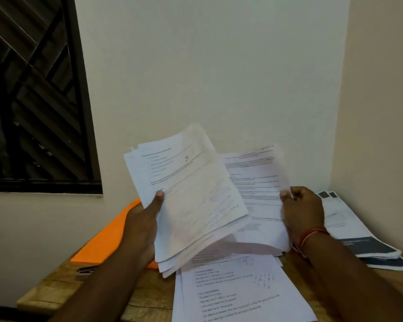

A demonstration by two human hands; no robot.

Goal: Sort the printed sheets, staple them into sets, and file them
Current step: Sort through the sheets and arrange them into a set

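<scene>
My left hand (144, 219) grips a thick stack of printed sheets (191, 196) by its lower left edge, held up and tilted above the table. My right hand (300, 210) pinches the right edge of a smaller batch of printed sheets (256, 189), partly hidden behind the left stack. Below both lies a pile of printed sheets (237, 291) flat on the wooden table (56, 291). An orange file folder (105, 240) lies on the table at the left, under my left forearm.
A dark stapler-like object (85, 270) lies on the table in front of the orange folder. Printed sheets with dark blue blocks (358, 233) are stacked at the right, against the wall corner. A dark window (33, 94) fills the upper left.
</scene>
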